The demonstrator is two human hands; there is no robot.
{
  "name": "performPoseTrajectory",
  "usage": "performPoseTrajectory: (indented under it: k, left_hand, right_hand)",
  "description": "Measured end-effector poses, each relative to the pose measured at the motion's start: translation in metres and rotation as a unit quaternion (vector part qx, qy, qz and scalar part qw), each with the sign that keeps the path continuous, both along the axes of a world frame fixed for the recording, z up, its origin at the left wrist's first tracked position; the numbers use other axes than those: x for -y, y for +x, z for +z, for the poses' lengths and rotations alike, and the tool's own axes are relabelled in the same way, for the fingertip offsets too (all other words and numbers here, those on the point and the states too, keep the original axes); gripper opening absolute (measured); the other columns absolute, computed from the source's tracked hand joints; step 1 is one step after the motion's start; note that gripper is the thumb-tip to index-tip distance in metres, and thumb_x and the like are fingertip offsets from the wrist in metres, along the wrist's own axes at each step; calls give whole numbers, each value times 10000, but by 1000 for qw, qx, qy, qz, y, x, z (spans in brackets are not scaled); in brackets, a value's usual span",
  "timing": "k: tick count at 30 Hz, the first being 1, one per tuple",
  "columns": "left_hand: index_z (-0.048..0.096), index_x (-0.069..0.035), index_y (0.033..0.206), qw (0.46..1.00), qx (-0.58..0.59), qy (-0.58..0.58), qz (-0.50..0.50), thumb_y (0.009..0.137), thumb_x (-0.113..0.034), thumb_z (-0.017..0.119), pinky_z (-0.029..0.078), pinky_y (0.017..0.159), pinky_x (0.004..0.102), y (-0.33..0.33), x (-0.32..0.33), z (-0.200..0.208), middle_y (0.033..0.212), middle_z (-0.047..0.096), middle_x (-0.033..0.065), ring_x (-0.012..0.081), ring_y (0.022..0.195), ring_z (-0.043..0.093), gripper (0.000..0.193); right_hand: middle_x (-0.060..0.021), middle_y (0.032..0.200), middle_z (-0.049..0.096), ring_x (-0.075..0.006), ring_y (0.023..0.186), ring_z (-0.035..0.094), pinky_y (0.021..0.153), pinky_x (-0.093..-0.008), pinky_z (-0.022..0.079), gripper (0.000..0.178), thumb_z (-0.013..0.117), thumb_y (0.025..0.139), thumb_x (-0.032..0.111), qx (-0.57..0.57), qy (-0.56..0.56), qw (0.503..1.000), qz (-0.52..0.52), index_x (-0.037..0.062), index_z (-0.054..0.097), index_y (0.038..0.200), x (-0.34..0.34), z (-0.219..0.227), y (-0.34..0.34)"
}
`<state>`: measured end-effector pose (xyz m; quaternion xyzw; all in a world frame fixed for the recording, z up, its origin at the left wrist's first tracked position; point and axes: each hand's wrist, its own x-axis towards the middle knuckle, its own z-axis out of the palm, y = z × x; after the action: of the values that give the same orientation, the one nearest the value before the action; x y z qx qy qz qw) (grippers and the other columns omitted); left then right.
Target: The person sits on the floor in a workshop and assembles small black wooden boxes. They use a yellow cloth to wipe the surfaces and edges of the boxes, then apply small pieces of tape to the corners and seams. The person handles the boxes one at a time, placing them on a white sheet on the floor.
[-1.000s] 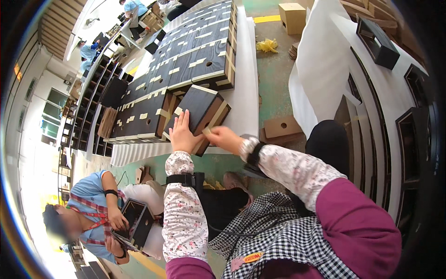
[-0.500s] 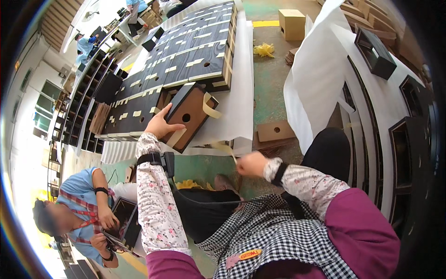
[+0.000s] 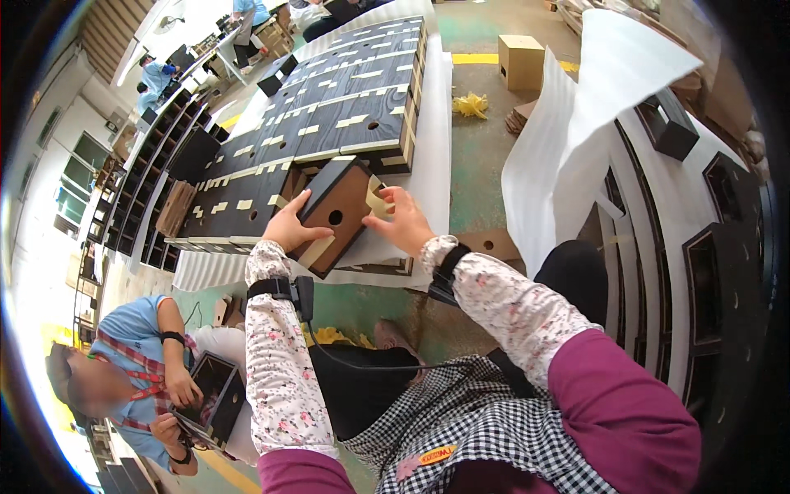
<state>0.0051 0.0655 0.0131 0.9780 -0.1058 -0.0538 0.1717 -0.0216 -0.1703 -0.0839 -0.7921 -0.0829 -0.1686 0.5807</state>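
A small black box (image 3: 344, 178) with a brown panel and a round hole is held tilted in front of me. My left hand (image 3: 290, 227) grips its left end, thumb on the brown panel. At the right end, my right hand (image 3: 403, 222) has its fingers curled at a pale yellow strip of masking tape (image 3: 375, 198), its thumb close to the panel. Another short tape piece (image 3: 316, 250) lies near my left thumb. Just beyond stands a large block of black boxes (image 3: 313, 115) with many tape pieces on it.
White foam sheeting (image 3: 568, 140) rises at the right beside more black frames (image 3: 714, 276). A brown panel (image 3: 489, 244) with a hole lies on the floor near a cardboard box (image 3: 520, 62). At the lower left a co-worker (image 3: 136, 354) handles a black box (image 3: 216, 395).
My right hand has moved up and left from near my lap, where a blurred strip trailed from it, to the taped end of the box. My left hand keeps its grip.
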Motion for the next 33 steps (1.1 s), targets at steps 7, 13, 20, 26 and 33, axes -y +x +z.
performPoseTrajectory:
  k: [7, 13, 20, 26, 33]
  left_hand:
    - [338, -94, 1390, 1000, -13, 3, 13, 557, -443, 818, 394, 968, 333, -2, 1, 2, 1245, 531, 174, 267, 1125, 530, 1023]
    - [340, -102, 1392, 1000, -7, 2, 18, 567, -418, 821, 398, 962, 325, -4, -1, 0, 1232, 540, 166, 251, 1115, 533, 1006]
    - [350, -97, 1384, 1000, -16, 1, 27, 543, -448, 823, 411, 953, 335, -3, 3, -1, 1282, 501, 166, 263, 1131, 530, 1026]
    - [357, -90, 1378, 1000, -9, -21, 17, 542, -453, 826, 394, 974, 326, -4, -1, -6, 1298, 491, 157, 260, 1162, 507, 1025]
    - [423, -62, 1331, 997, 21, -72, 27, 707, -500, 700, 365, 994, 322, -4, -4, -13, 1323, 472, 160, 266, 1205, 473, 812]
  right_hand:
    - [-100, 796, 631, -214, 745, 606, 677, -337, 476, 284, 642, 830, 261, -101, -59, 989, 90, 13, 582, 954, 59, -32, 47]
    - [-140, 1133, 557, -195, 1078, 517, 901, -296, 419, 540, 688, 798, 355, -93, 131, 966, 203, -5, 503, 1156, 70, 2, 45]
    - [-101, 1088, 564, -290, 1023, 536, 926, -411, 387, 447, 661, 786, 326, -4, -184, 981, 58, 97, 524, 1145, 27, 3, 33]
    - [-92, 884, 605, -311, 801, 601, 718, -412, 477, 145, 608, 804, 241, 65, -257, 964, 34, 123, 618, 888, 86, 2, 79]
    - [-107, 815, 614, -211, 753, 618, 671, -339, 491, 277, 635, 808, 250, -107, -180, 965, 155, 51, 604, 999, 146, 15, 93]
